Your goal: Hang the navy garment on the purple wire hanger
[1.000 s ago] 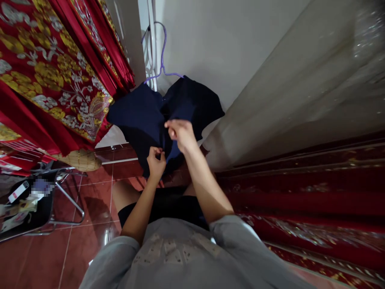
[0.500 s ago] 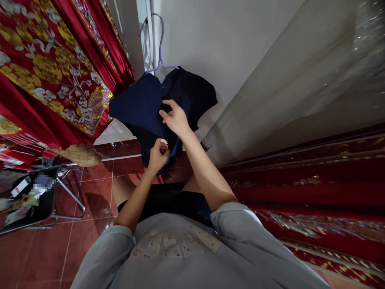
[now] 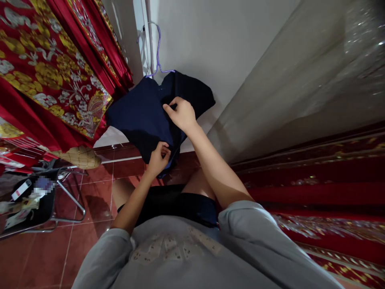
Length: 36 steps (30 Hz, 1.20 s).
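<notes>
A dark navy short-sleeved shirt [image 3: 135, 108] hangs on a purple wire hanger [image 3: 159, 52], its front towards me. My right hand [image 3: 183, 114] is at the middle of the chest, fingers curled in and thumb pointing left, closed on the shirt's front edge. Lower down, my left hand [image 3: 160, 158] has its fingers bent into a pinch on the front near the hem. The cloth between the fingertips of both hands is mostly hidden. The lower shirt falls in dark folds close to my knees.
Red embroidered garments [image 3: 57, 68] hang close on the left. A black folding chair [image 3: 45, 204] holding a phone [image 3: 21, 189] and small items stands on the red tile floor [image 3: 87, 233]. On the right are a translucent plastic cover [image 3: 288, 76] and red decorated fabric [image 3: 315, 188].
My right hand has shifted slightly right, and its spread fingers have curled in. My left hand has moved a little down and right. The shirt and hanger have swung slightly.
</notes>
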{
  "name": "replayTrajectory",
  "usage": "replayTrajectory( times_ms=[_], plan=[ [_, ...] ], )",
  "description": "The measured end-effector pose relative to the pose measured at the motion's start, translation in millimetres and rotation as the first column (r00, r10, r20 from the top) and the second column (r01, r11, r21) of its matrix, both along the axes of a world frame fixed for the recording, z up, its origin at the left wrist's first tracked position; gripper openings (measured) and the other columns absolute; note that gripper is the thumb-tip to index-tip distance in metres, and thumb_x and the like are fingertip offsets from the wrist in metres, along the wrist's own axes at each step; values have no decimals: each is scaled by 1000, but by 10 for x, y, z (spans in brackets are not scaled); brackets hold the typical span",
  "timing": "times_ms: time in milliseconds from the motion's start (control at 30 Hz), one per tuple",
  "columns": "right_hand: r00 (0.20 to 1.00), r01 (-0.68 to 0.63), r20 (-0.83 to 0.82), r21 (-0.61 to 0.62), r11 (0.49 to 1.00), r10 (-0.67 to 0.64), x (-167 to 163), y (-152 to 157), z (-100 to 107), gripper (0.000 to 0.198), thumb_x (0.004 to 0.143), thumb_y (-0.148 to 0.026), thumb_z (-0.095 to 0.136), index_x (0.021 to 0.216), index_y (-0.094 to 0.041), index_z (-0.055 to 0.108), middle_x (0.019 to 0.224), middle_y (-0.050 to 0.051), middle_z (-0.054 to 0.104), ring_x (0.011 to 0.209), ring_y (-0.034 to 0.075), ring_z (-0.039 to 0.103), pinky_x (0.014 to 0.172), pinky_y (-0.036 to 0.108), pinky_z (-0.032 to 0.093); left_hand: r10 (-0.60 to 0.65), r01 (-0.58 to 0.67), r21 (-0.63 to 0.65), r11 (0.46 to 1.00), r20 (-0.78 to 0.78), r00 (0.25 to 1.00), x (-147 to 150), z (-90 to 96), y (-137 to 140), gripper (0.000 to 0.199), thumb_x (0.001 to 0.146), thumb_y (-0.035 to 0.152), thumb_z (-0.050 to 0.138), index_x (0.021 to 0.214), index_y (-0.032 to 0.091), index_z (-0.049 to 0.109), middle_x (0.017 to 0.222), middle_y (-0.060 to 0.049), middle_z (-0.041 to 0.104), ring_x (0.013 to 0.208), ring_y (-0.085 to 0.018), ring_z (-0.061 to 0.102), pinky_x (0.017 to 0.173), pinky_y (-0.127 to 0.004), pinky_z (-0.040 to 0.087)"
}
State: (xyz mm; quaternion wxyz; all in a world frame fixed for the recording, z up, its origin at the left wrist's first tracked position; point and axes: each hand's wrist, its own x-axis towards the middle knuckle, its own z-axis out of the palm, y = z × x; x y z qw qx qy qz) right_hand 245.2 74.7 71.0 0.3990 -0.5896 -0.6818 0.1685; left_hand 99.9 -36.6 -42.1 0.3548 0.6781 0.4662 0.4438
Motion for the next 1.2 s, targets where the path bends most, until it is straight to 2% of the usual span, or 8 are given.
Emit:
replayTrajectory(
  times_ms=[200, 333, 433, 600, 700, 833, 1033, 1200],
  plan=[
    [969, -192, -146, 74, 979, 201, 34, -240, 118, 40, 96, -58, 57, 106, -20, 60, 68, 2, 60, 67, 20, 61, 69, 33, 48, 222, -207, 411, 888, 11, 975, -170, 737, 412, 35, 107, 39, 42, 138, 23, 48, 124, -12, 67, 109, -18, 67, 95, -31, 53],
    [936, -281, -185, 128, 951, 301, 47, -362, 162, 36, 97, -55, 58, 106, -20, 58, 66, 0, 61, 61, 17, 59, 65, 31, 47, 132, -7, 489, 872, -222, 966, -291, 1286, 661, 38, 107, 43, 42, 133, 20, 59, 112, -9, 71, 99, -18, 68, 91, -31, 53],
    [909, -321, -217, 185, 929, 357, 70, -399, 174, 34, 97, -54, 59, 108, -21, 58, 72, 0, 64, 65, 16, 61, 67, 30, 48, 83, 106, 496, 862, -344, 935, -336, 1483, 721, 33, 106, 40, 46, 126, 19, 64, 104, -7, 71, 93, -18, 67, 88, -30, 53],
    [884, -235, -336, 278, 931, 324, 31, -431, 176, 37, 96, -56, 60, 112, -23, 59, 78, 1, 66, 70, 15, 62, 68, 28, 50, 124, 139, 517, 844, -441, 889, -325, 1571, 732, 26, 105, 37, 50, 103, 19, 68, 93, -7, 68, 89, -19, 66, 87, -31, 51],
    [864, -136, -454, 208, 969, 219, -38, -428, 174, 43, 96, -63, 57, 101, -20, 62, 68, 1, 61, 61, 14, 59, 59, 26, 49, 156, 121, 519, 846, -459, 875, -283, 1602, 717, 23, 105, 35, 51, 100, 19, 66, 89, -6, 66, 87, -18, 66, 87, -31, 50],
    [814, -245, -524, 83, 966, 252, -107, -387, 196, 55, 96, -70, 50, 81, -18, 61, 55, 0, 55, 50, 11, 54, 47, 23, 42, 155, 149, 507, 849, -508, 848, -252, 1662, 698, 25, 107, 32, 45, 98, 18, 64, 91, -6, 66, 90, -19, 67, 89, -32, 50],
    [757, -291, -570, 144, 946, 320, -139, -365, 228, 49, 94, -67, 57, 80, -20, 57, 58, -2, 55, 49, 9, 51, 48, 21, 41, 164, 143, 513, 847, -506, 847, -247, 1647, 694, 31, 109, 35, 40, 97, 18, 62, 89, -6, 65, 88, -18, 67, 87, -32, 50],
    [865, -198, -437, 152, 968, 246, -190, -237, -65, 32, 100, -45, 57, 79, -21, 54, 62, -1, 53, 56, 12, 49, 57, 27, 41, 195, 26, 567, 824, -326, 925, -293, 1654, 715, 40, 109, 50, 35, 99, 21, 60, 91, -4, 65, 93, -18, 67, 86, -33, 49]
  ],
)
